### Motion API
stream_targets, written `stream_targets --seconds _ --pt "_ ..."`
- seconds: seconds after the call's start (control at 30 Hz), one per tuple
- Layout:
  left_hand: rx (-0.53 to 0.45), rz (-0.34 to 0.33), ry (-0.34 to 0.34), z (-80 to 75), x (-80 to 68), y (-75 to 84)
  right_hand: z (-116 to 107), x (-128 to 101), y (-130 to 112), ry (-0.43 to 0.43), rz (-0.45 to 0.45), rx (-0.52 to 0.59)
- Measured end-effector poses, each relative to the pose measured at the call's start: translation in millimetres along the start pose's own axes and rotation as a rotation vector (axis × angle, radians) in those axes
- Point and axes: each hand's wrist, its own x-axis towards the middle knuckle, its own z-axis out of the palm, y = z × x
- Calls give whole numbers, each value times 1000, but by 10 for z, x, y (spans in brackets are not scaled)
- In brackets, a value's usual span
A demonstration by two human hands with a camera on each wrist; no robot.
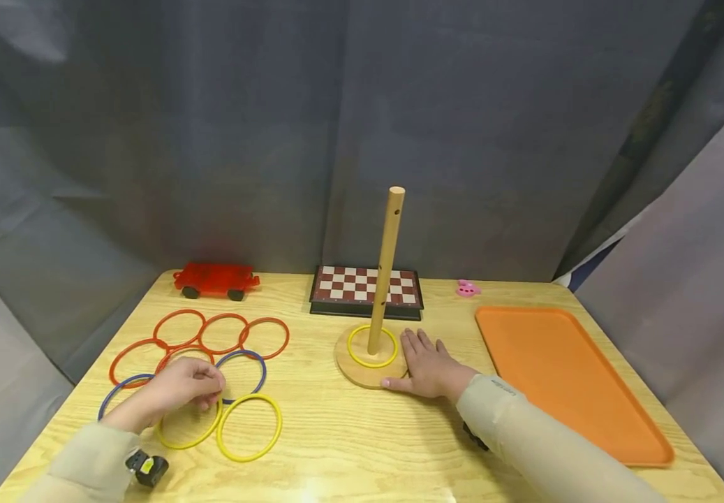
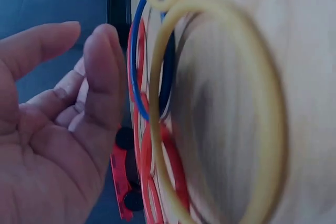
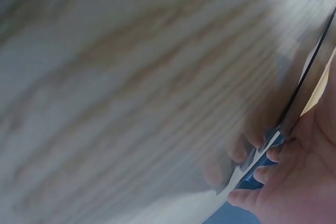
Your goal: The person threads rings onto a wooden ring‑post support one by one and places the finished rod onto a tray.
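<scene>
My left hand [image 1: 179, 388] hovers over the rings at the left, fingers loosely bent. In the left wrist view, that hand [image 2: 58, 124] has its thumb and forefinger apart with nothing between them. Below it lies a yellow ring [image 1: 183, 447], touching a second yellow ring [image 1: 245, 460]. A wooden post [image 1: 385, 272] stands upright on a round wooden base [image 1: 355, 374], and one yellow ring [image 1: 372, 366] lies around its foot. The right hand [image 1: 431, 367] rests with straight fingers at the base's right edge. Its wrist view shows only part of this hand [image 3: 299, 187].
Several red rings [image 1: 287, 335] and two blue rings, one on the right [image 1: 264, 377], one on the left [image 1: 105, 402], overlap nearby. Behind are a red toy wagon [image 1: 217, 279], a chessboard [image 1: 349, 286] and a small pink object [image 1: 467, 288]. An orange tray [image 1: 563, 377] lies right.
</scene>
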Motion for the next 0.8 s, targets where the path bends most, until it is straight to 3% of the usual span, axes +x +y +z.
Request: stream_targets --seconds 0.13,0.53,0.8 --pt "67 -9 10 116 -18 -12 19 4 8 -3 1 1" --pt "197 -10 142 318 53 -26 28 12 24 20 4 -4" --pt "318 -51 152 396 79 22 23 23 28 3 4 6"
